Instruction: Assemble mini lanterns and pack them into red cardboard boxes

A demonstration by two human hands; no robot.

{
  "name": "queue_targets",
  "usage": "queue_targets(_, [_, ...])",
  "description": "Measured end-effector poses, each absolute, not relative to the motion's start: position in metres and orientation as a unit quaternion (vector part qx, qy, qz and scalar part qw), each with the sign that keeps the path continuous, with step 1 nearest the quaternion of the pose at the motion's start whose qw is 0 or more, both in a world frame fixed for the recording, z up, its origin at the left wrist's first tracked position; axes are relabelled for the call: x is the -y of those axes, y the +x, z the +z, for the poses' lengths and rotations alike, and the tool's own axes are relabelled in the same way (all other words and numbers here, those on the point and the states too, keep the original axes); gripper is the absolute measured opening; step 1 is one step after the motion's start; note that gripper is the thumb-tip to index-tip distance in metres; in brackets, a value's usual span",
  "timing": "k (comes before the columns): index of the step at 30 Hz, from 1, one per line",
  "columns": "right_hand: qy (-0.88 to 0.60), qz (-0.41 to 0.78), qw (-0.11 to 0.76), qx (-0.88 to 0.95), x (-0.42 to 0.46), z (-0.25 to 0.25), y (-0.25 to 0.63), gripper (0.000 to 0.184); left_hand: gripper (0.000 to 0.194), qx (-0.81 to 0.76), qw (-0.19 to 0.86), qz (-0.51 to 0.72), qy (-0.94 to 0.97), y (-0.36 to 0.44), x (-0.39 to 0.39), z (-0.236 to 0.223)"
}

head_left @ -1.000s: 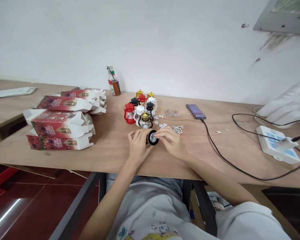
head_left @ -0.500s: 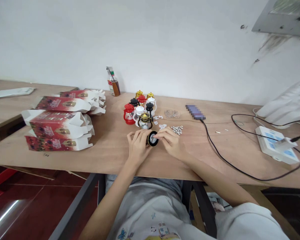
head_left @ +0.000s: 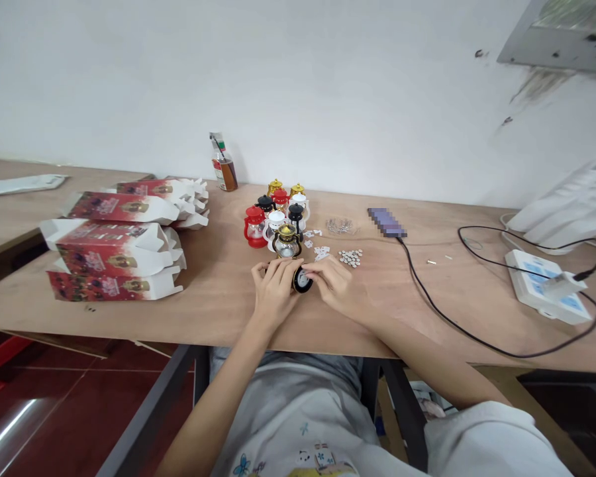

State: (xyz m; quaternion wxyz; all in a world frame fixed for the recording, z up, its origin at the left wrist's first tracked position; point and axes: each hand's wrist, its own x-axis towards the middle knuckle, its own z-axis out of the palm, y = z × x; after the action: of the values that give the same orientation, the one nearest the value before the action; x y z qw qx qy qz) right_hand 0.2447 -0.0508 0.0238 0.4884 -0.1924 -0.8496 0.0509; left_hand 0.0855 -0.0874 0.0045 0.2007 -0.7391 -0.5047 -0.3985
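Holding black-rimmed piece [head_left: 302, 280], near table edge [head_left: 305, 347]

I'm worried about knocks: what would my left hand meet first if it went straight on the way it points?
Most likely the nearest gold-topped lantern, standing just beyond your left hand; this one view leaves the gap between them unclear.

Soft, even light, with white glare on the floor [head_left: 54, 397]
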Motion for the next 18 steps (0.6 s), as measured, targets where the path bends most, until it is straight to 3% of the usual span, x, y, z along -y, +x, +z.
queue_targets(6, [-0.221,0.023,0.497,0.839,0.051,0.018,0.244,0.016,0.035,0.498,0.216,-0.4,-0.739,0.084,0.087,0.004])
queue_targets(8, [-0.271,0.096,0.522,0.803,0.049,0.019,0.243,0.017,0.033,0.492,0.217,-0.416,-0.733,0.083,0.087,0.005])
queue_targets(10, [-0.305,0.216,0.524,0.766,0.045,0.017,0.243,0.03,0.031,0.48,0.22,-0.429,-0.733,0.082,0.087,0.006])
queue_targets(14, [-0.294,0.426,0.466,0.718,0.034,0.008,0.241,0.036,0.031,0.433,0.217,-0.435,-0.759,0.081,0.087,0.008])
queue_targets(18, [-0.278,0.415,0.479,0.722,0.036,0.006,0.241,0.033,0.031,0.413,0.215,-0.431,-0.773,0.08,0.087,0.008])
